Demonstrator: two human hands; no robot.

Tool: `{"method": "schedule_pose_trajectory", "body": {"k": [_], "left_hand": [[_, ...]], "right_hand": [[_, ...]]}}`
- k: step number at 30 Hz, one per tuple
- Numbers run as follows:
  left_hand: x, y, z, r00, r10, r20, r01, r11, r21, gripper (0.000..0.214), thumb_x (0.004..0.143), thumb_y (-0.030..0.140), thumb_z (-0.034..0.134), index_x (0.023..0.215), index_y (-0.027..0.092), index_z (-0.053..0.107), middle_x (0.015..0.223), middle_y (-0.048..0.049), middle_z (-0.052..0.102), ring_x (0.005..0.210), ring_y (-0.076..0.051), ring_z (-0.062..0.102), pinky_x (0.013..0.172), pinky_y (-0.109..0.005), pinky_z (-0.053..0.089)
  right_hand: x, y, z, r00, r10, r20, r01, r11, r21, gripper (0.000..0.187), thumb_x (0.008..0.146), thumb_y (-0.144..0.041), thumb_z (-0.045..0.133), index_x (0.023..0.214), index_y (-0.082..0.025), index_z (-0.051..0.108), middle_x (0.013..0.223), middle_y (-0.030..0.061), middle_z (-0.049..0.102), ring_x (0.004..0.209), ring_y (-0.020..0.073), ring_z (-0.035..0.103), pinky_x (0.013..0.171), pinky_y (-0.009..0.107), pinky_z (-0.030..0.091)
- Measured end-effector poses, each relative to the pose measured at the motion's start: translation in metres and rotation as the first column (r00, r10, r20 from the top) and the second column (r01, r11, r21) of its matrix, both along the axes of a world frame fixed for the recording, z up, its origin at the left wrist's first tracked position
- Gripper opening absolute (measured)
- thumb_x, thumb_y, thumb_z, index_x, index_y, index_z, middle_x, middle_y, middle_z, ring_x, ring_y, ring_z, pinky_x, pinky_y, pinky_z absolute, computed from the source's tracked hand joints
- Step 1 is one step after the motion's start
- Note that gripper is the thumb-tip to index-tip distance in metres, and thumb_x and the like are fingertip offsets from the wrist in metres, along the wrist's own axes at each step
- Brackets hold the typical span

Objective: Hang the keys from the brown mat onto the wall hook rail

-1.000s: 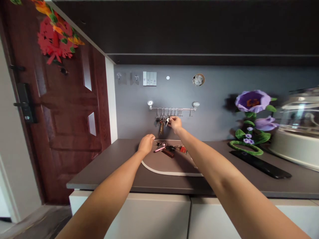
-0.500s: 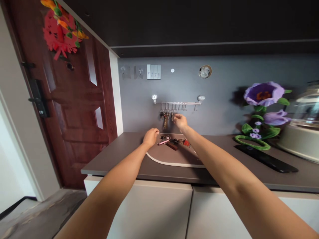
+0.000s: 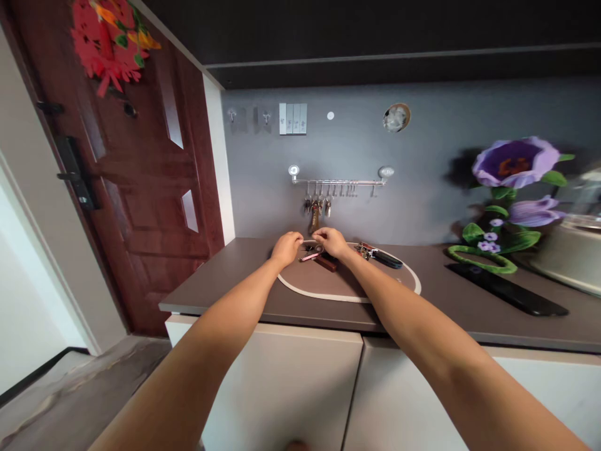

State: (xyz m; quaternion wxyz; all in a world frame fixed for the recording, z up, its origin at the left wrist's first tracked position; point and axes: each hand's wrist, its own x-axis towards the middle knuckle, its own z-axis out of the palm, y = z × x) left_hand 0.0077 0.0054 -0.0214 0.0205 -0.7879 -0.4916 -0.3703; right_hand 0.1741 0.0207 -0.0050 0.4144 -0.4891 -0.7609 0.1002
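Observation:
A brown oval mat (image 3: 366, 290) with a pale rim lies on the dark counter. On it are a key bunch with a pink tag (image 3: 310, 255), a dark red fob (image 3: 327, 263) and another key bunch with a black fob (image 3: 382, 257). My left hand (image 3: 286, 246) rests curled at the mat's far left edge, beside the pink tag. My right hand (image 3: 332, 240) is down over the same keys, fingers bent and pinching at them. Above, a chrome hook rail (image 3: 339, 181) on the grey wall carries several hanging keys (image 3: 317, 208).
A dark red door (image 3: 136, 163) with a black handle stands at the left. Purple artificial flowers (image 3: 509, 200) and a black flat object (image 3: 507, 288) occupy the counter's right, with a pale vessel at the far right edge. Light switches (image 3: 293, 118) sit above the rail.
My right hand has come down from the hanging keys on the rail to the keys on the mat, close to my left hand. The view has shifted, showing more of the mat's right side.

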Motion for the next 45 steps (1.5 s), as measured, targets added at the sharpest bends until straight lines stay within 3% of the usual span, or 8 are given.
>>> {"method": "schedule_pose_trajectory", "body": {"k": [4,9,20,36,45], "left_hand": [[0.001,-0.001,0.001,1.000,-0.002,0.017,0.002,1.000,0.001,0.021,0.082,0.019,0.041,0.085,0.017,0.062,0.091,-0.0064,0.062,0.087,-0.017,0.053,0.079,-0.027,0.040],[0.001,-0.003,0.003,1.000,0.006,0.023,-0.006,1.000,0.002,0.020,0.081,0.017,0.042,0.084,0.016,0.062,0.089,-0.0065,0.063,0.087,-0.018,0.054,0.079,-0.028,0.040],[0.000,-0.002,0.002,1.000,0.005,0.025,-0.005,1.000,-0.013,0.020,0.081,0.018,0.042,0.082,0.016,0.062,0.083,-0.0063,0.062,0.082,-0.017,0.054,0.076,-0.029,0.040],[0.000,0.000,0.002,1.000,-0.001,0.021,0.002,1.000,-0.013,0.020,0.081,0.018,0.042,0.080,0.015,0.062,0.082,-0.0056,0.063,0.078,-0.016,0.055,0.075,-0.027,0.040],[-0.001,-0.001,0.003,0.999,-0.007,0.041,0.008,1.000,-0.011,0.020,0.081,0.017,0.042,0.081,0.016,0.062,0.078,-0.0048,0.062,0.076,-0.015,0.055,0.074,-0.026,0.040]], "right_hand": [[0.003,-0.001,-0.004,0.967,0.006,0.254,-0.003,1.000,-0.010,0.018,0.074,-0.019,0.056,0.089,-0.017,0.066,0.087,0.0045,0.067,0.078,0.0144,0.060,0.075,0.024,0.043],[0.006,0.002,-0.006,0.933,0.056,0.355,-0.041,0.998,-0.049,0.023,0.074,-0.017,0.056,0.095,-0.018,0.065,0.097,0.0046,0.066,0.089,0.0154,0.060,0.080,0.022,0.042],[0.006,0.009,-0.010,0.923,0.076,0.376,-0.075,0.997,-0.018,0.021,0.074,-0.015,0.053,0.090,-0.020,0.067,0.093,0.0032,0.067,0.088,0.0161,0.060,0.080,0.023,0.041],[0.003,0.007,-0.009,0.908,0.044,0.417,-0.061,0.998,0.027,0.014,0.072,-0.018,0.055,0.078,-0.020,0.067,0.080,0.0022,0.067,0.074,0.0136,0.058,0.067,0.021,0.038],[0.004,-0.001,-0.006,0.972,0.070,0.224,-0.075,0.997,0.015,0.011,0.074,-0.020,0.053,0.075,-0.016,0.064,0.071,0.0014,0.065,0.066,0.0102,0.054,0.065,0.020,0.038]]}}
